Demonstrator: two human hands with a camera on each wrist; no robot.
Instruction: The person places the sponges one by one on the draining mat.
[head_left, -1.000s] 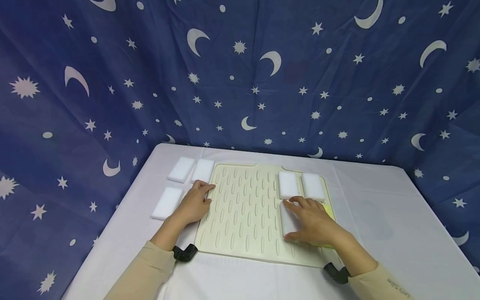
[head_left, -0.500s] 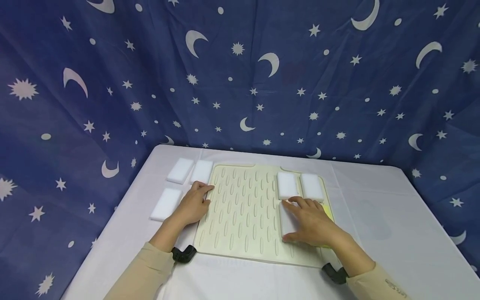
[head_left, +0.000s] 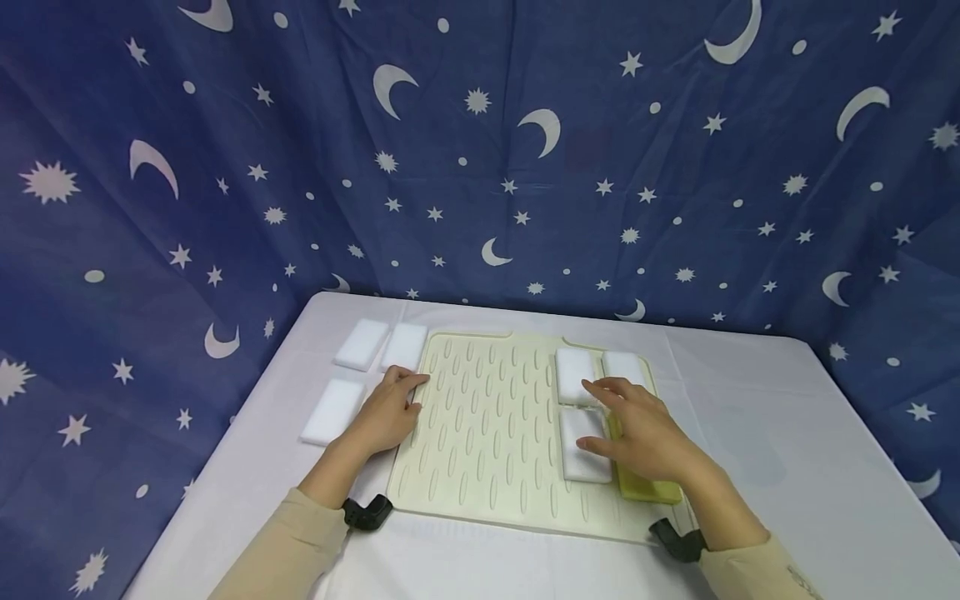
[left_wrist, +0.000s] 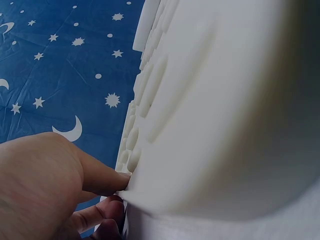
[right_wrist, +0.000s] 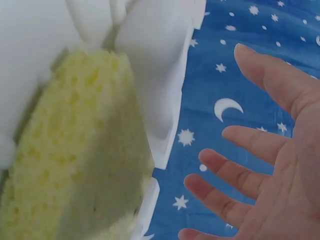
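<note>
Yellow sponge [head_left: 648, 488] lying on the right part of the cream mat [head_left: 480, 433], beside a white block [head_left: 583, 454]. I see the right hand [head_left: 651, 429] raised over it, fingers spread, gripping nothing; the left hand [head_left: 384, 412] pinches the mat's left edge. The right-wrist view reveals sponge pores, partly hidden by that hand in the head view. Three white slabs [head_left: 334, 411] lie left.

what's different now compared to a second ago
The right hand has let go of the front white block on the mat and lifted off it, slightly rightward, so more of the yellow sponge beside it shows. The left hand stays at the mat's left edge, and the other white blocks lie where they were.
</note>
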